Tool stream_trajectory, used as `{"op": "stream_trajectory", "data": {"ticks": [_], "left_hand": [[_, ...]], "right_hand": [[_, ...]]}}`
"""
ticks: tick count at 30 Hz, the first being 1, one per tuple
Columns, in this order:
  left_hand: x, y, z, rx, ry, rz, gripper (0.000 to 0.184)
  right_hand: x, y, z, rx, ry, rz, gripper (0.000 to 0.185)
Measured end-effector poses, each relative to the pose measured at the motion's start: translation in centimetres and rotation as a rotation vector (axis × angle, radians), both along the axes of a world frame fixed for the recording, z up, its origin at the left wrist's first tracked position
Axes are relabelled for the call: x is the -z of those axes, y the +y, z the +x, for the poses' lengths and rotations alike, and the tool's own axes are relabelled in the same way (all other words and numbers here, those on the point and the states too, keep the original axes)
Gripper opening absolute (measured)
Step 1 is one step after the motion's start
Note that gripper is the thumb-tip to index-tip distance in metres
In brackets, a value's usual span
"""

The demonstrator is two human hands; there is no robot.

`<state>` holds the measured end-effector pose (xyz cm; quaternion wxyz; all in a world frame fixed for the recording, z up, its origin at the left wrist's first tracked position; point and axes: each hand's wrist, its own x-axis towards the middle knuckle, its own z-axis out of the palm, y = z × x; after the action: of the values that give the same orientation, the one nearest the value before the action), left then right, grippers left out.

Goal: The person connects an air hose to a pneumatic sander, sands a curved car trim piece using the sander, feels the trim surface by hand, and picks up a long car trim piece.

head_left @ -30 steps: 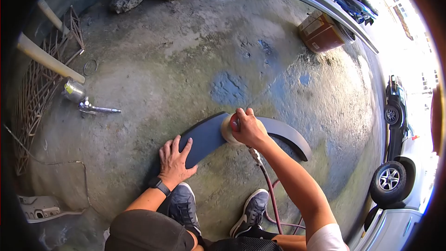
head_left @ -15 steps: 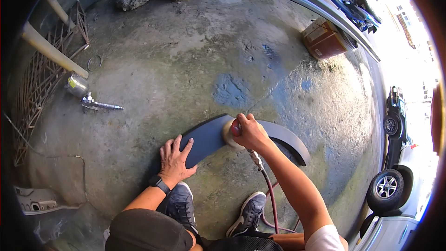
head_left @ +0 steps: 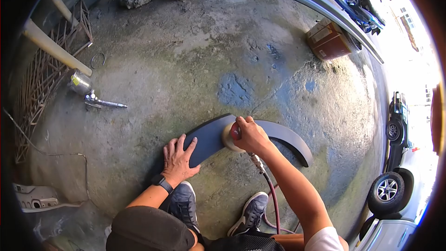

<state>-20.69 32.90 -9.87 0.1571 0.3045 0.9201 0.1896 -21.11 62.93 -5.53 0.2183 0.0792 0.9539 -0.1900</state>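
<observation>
A dark grey curved panel, shaped like a fender flare, lies on the concrete in front of my feet. My left hand rests on its left end, fingers spread and flat. Wrapped around the red top of an air sander is my right hand. The sander's round pale pad sits against the middle of the panel, and my hand covers part of it. From the tool's metal fitting, a dark red hose runs down between my right shoe and right arm.
On the left, a spray gun lies near a rusty metal lattice and pale pipes. A long grey strip spans the top. A brown bucket stands upper right. Parked vehicles, including a wheel, line the right.
The whole view has shifted slightly right and down. Both hands keep nearly the same places on the panel and sander.
</observation>
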Motion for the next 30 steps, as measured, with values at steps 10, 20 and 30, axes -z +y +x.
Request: {"op": "stream_trajectory", "data": {"ticks": [10, 20, 30], "left_hand": [[-0.1, -0.2, 0.1, -0.003, 0.013, 0.011, 0.095], [-0.1, -0.1, 0.1, -0.001, 0.029, -0.007, 0.095], [0.5, -0.3, 0.2, -0.004, 0.021, 0.004, 0.095]], "right_hand": [[-0.1, -1.4, -2.1, -0.028, 0.019, 0.001, 0.054], [-0.2, -1.5, -2.3, -0.040, 0.020, 0.019, 0.053], [-0.1, -1.5, -1.1, -0.084, 0.006, 0.023, 0.053]]}}
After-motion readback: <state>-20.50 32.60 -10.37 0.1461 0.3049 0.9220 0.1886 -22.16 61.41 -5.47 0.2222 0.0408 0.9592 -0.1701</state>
